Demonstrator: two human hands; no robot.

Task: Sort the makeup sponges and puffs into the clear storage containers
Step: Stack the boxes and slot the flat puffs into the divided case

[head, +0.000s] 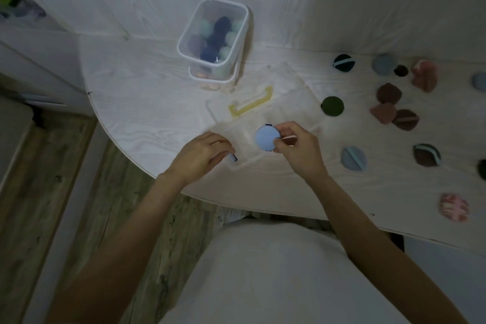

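My right hand (297, 148) pinches a round light-blue puff (267, 138) over a flat clear compartment box (289, 92) with a yellow handle (249, 105). My left hand (203, 155) curls round a small blue piece (232, 157) at the box's near left corner. A tall clear container (238, 42) behind the box holds several blue, mint and mauve sponges. Loose puffs and sponges lie to the right: a dark green one (332, 106), a blue one (354, 158), brown ones (388, 93), a pink patterned one (454, 207).
The white round table (147, 102) ends in a curved edge close to my body, with wooden floor (52, 192) beyond it on the left. White walls stand behind the table. A white shelf unit (23, 42) is at the far left.
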